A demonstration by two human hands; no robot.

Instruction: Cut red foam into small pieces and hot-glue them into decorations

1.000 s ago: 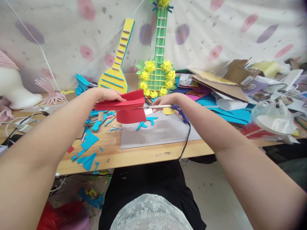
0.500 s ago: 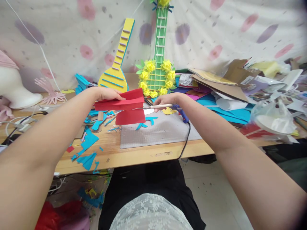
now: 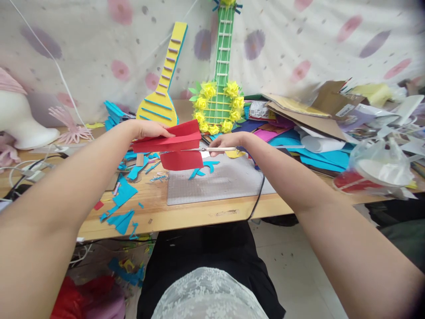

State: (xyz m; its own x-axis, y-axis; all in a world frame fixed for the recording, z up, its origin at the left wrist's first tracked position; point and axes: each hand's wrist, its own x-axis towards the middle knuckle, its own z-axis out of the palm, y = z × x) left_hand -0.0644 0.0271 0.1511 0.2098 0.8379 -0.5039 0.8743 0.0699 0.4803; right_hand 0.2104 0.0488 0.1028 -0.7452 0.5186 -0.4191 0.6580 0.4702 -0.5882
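Note:
My left hand [image 3: 151, 130] is closed on folded red paper [image 3: 184, 141], held above the table. My right hand [image 3: 226, 144] grips scissors [image 3: 199, 149] with a pale handle, their metal blades pointing left along the paper's lower side. Below the blades hangs a red flap [image 3: 182, 161]; I cannot tell how far it is still joined to the sheet. Curved blue scraps [image 3: 208, 166] lie underneath on the grey cutting mat [image 3: 219, 190]. A blue glue gun, mostly hidden behind my right wrist, has a black cord [image 3: 257, 201] running over the table edge.
A yellow paper lute [image 3: 157, 108] and a green one with yellow flowers [image 3: 222, 95] lean at the back. Blue offcuts [image 3: 124, 195] litter the left side. Cardboard and paper [image 3: 299, 110] pile up at right, behind a bagged red-and-white tub [image 3: 372, 173].
The scissor blades have shifted slightly along the red paper, and the lower flap now bends and sits a little higher. My right wrist now covers most of the glue gun.

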